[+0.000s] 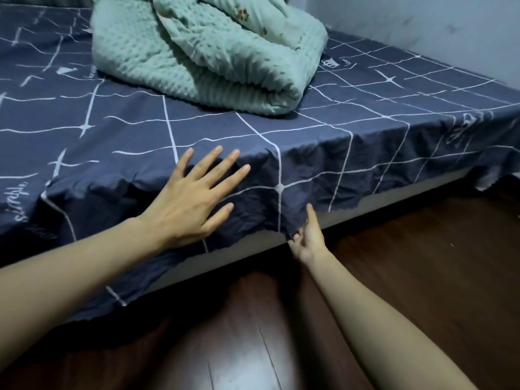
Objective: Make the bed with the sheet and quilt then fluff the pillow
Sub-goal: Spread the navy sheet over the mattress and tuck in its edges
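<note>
The left hand [194, 198] lies flat on the sheet [126, 114] right where the cloth turns over the near edge of the bed [244, 249]. Its fingers are straight and spread, the palm pressing the fabric down; the grip is fully open and has hold of nothing. The right hand [308, 237] reaches lower, at the hanging hem of the sheet. Its index finger points up along the cloth while the other fingertips curl in at the hem's bottom edge and seem to pinch it, though the contact is small and partly hidden by the fabric.

The sheet is dark blue with thin white lines crossing in a loose grid, small star marks and a few handwritten-style words. It covers the top of the bed and drapes over the near side, crumpled and creased between the two hands, with its hem hanging unevenly and leaving a pale strip of the bed's side showing below.

The quilt [197, 52], pale green with a bumpy dotted face and a small flower print on its other side, sits bunched in a loose fold on the sheet towards the far side of the bed, well apart from both hands. Dark wooden floor [422, 249] runs beside the bed, and a light wall [422, 18] stands behind it
</note>
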